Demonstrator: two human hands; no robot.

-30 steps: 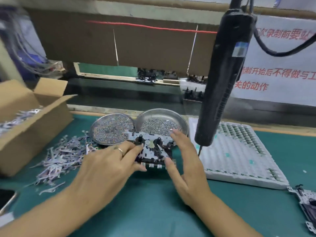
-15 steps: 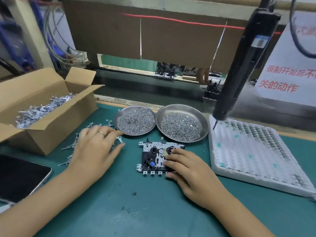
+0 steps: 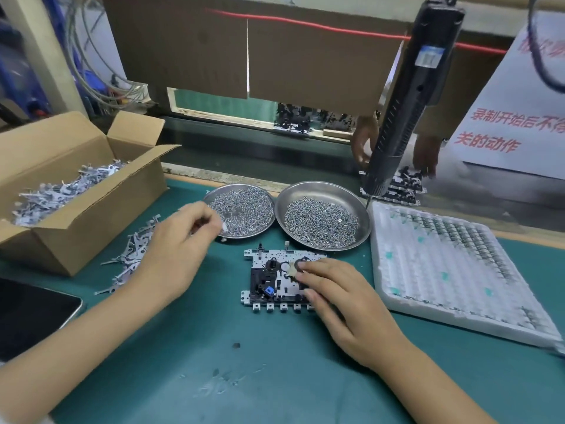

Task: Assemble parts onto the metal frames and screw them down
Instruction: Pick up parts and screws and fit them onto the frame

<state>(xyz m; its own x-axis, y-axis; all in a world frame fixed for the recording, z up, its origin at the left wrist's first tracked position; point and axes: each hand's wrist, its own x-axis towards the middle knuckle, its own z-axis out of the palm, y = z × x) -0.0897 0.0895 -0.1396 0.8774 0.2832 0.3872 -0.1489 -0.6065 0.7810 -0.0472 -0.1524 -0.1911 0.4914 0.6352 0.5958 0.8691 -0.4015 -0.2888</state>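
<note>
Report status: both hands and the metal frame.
Left hand raised near the left screw dish, fingers curled, grip blurred. Right hand resting on the metal frame, flat on the mat. Screwdriver hanging unused. Nothing in the way.

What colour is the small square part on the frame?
Blue, on the frame; head view.

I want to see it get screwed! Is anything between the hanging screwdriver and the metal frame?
Nothing solid. The screwdriver hangs up right of the metal frame, but the right hand covers the frame's right side.

Metal frame (image 3: 275, 280) flat on mat, w/ black parts.
</note>
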